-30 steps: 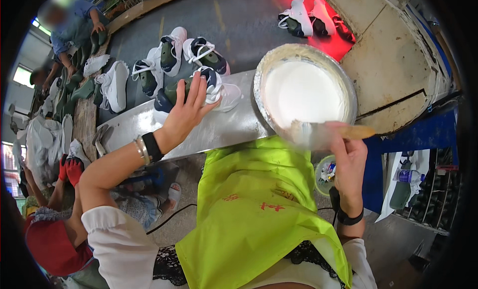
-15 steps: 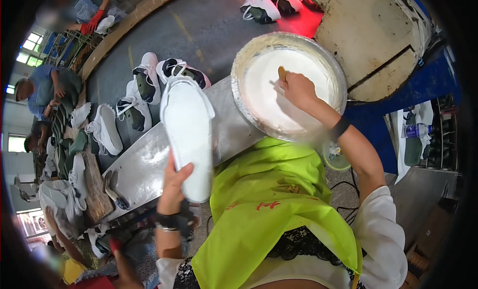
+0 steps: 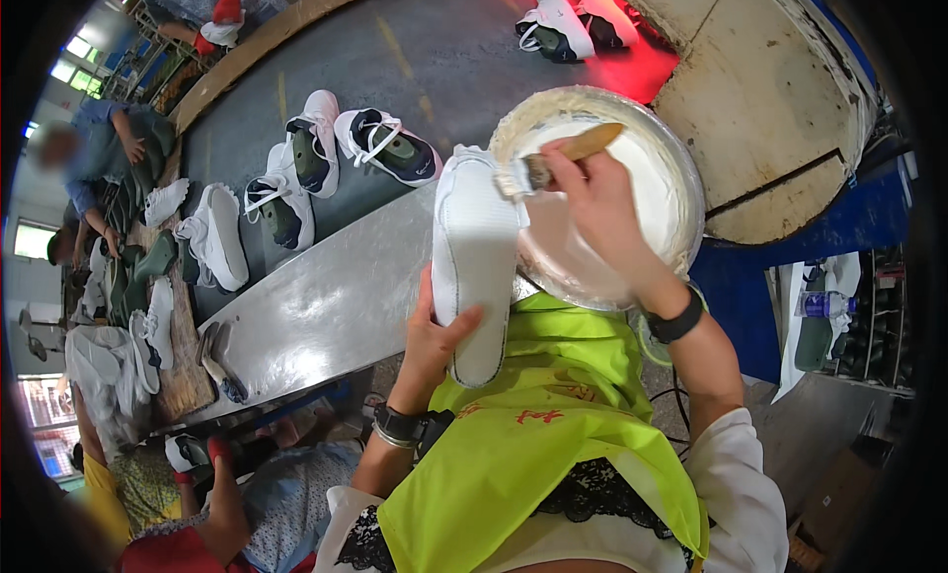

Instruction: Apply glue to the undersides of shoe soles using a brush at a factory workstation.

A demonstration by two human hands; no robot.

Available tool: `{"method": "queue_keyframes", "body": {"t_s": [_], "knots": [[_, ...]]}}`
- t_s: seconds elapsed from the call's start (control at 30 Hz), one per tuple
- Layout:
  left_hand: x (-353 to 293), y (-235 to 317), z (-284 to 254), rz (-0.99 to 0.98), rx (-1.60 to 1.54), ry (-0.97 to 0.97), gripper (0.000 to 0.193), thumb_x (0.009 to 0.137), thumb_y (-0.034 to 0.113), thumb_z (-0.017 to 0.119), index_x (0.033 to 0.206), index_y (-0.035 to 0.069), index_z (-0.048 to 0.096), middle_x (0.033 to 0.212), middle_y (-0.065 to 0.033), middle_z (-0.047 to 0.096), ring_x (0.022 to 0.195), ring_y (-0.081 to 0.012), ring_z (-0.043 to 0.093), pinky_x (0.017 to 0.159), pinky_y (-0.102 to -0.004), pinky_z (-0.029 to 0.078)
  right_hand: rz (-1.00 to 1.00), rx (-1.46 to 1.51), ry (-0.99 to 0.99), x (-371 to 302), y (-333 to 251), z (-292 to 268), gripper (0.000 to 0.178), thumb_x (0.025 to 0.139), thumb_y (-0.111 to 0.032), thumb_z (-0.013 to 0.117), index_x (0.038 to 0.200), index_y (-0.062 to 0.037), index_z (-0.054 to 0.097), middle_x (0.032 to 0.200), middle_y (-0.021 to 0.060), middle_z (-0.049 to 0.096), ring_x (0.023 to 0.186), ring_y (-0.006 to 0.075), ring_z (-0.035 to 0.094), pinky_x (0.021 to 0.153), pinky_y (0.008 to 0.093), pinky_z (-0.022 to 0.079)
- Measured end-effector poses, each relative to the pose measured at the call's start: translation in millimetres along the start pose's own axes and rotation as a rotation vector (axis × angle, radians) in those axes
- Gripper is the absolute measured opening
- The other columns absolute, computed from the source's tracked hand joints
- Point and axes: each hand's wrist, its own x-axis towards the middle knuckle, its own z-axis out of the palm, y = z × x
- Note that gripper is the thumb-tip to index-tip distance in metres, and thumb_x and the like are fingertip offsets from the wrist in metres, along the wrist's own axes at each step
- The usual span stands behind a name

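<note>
My left hand [image 3: 433, 341] grips a white shoe piece [image 3: 476, 267] by its lower end, its flat, sole-shaped face turned up toward me. In my right hand [image 3: 597, 203] is a brush [image 3: 596, 139] with a wooden handle. White-coated bristles meet the upper right edge of the shoe piece, or lie just over it. Under the right hand stands a round metal basin [image 3: 699, 193] of thick white liquid [image 3: 647, 203], its rim crusted with residue. The left fingers behind the shoe piece are hidden.
A shiny metal ledge [image 3: 336, 297] runs along a dark conveyor belt [image 3: 444, 50]. White-and-green shoes [image 3: 390, 144] stand on the belt, with another pair [image 3: 558, 25] near a red glow. Shoe parts [image 3: 148, 267] crowd the left side, where co-workers sit. A cream machine cover [image 3: 760, 89] adjoins the basin.
The shoe piece has moved right, close beside the basin. My right hand has lifted the brush from the white liquid and brought its bristles to the piece's upper edge.
</note>
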Motion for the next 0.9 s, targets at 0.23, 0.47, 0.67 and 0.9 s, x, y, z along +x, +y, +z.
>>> {"method": "queue_keyframes", "body": {"t_s": [0.23,0.47,0.67,0.9], "knots": [[-5.8,-15.6,4.1,0.106,0.184,0.047,0.090,0.081,0.015,0.074,0.149,-0.001,0.018,0.124,-0.0139,0.057,0.106,-0.0180,0.058,0.089,-0.0304,0.048,0.088,0.194,0.037,-18.6,-12.8,39.3,0.025,0.094,-0.015,0.058,0.101,0.0088,0.062,0.078,0.0141,0.067,0.069,0.0168,0.067,0.062,0.0283,0.053],[-14.8,-12.9,3.7,0.105,0.196,0.020,0.089,0.082,0.014,0.073,0.148,-0.004,0.017,0.125,-0.0155,0.056,0.106,-0.0197,0.058,0.090,-0.0311,0.049,0.142,0.198,-0.049,-17.1,-20.2,28.8,0.029,0.095,-0.018,0.057,0.099,0.0100,0.062,0.078,0.0137,0.067,0.068,0.0171,0.067,0.061,0.0280,0.053],[-25.8,3.2,9.5,0.027,0.028,-0.020,0.075,0.083,0.012,0.071,0.144,0.002,0.028,0.121,-0.0115,0.057,0.104,-0.0174,0.058,0.087,-0.0301,0.049,0.032,-0.210,0.048,-4.4,2.6,20.2,0.028,0.092,-0.018,0.059,0.094,0.0098,0.061,0.077,0.0237,0.065,0.067,0.0329,0.067,0.062,0.0367,0.051],[-30.3,8.0,-0.6,0.053,0.027,0.037,0.069,0.084,0.010,0.070,0.142,0.005,0.032,0.120,-0.0095,0.058,0.106,-0.0162,0.057,0.088,-0.0301,0.049,0.077,-0.312,-0.014,-73.7,-18.5,2.1,0.019,0.089,-0.013,0.058,0.091,0.0053,0.062,0.075,0.0259,0.063,0.072,0.0402,0.064,0.064,0.0411,0.050]]}}
